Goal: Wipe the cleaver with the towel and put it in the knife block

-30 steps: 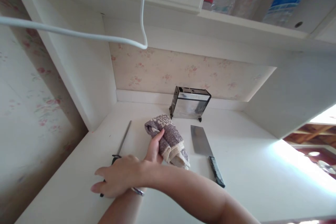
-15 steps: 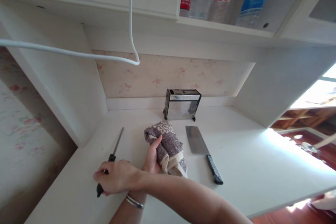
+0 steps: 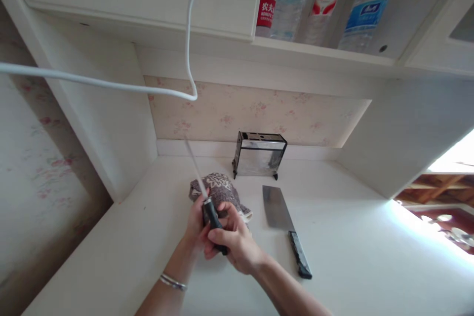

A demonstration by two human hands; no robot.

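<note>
My right hand [image 3: 235,244] is closed around the black handle of a sharpening steel [image 3: 212,215], held above the white counter [image 3: 351,247]. Its thin rod slants up and to the left and looks blurred. My left hand [image 3: 195,227], with a bracelet on the wrist, grips a grey patterned towel [image 3: 218,188] just behind the steel's handle. The two hands touch each other. A cleaver [image 3: 277,202] with a black handle lies flat on the counter to the right of the towel.
A shiny metal knife rack [image 3: 259,160] stands against the back wall. A white cable [image 3: 111,85] hangs across the upper left. Several plastic bottles [image 3: 296,0] sit on the shelf overhead. A side wall closes the counter on the left.
My right hand lifted the sharpening steel off the counter at the left and brought it to the towel in my left hand. The cleaver has not moved.
</note>
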